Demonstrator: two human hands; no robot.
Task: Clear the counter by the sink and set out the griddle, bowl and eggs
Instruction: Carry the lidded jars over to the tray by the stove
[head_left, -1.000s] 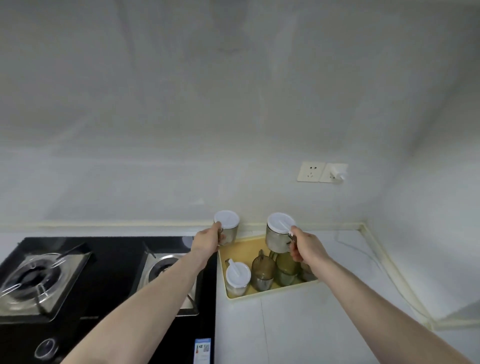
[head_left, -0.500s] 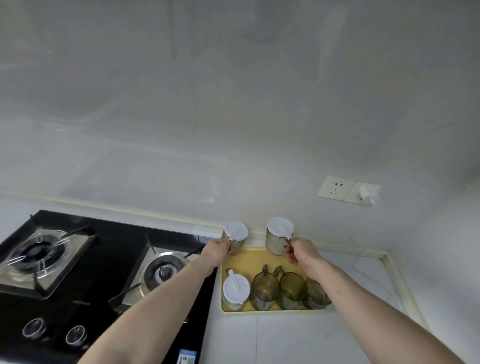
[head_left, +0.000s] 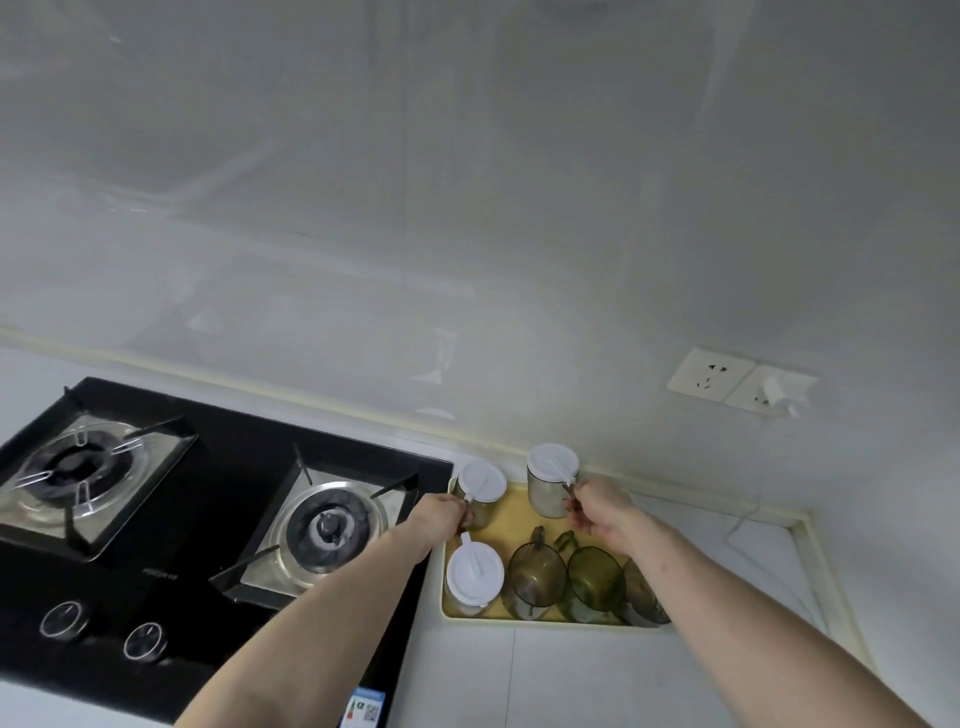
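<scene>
A yellow tray sits on the white counter, right of the stove. At its back stand two white-lidded jars. My left hand grips the handle of the left jar. My right hand grips the handle of the right jar. Both jars look set down at the tray's back edge. A third lidded jar stands at the tray's front left, beside three green glass mugs. No griddle, bowl or eggs are in view.
A black two-burner gas stove fills the left, its knobs at the front. On the wall at right is a double socket with a plug and a white cable running down to the counter corner.
The view has swung left and down, showing more of the stove. Both hands have lowered the two jars to the back of the tray and still hold their handles.
</scene>
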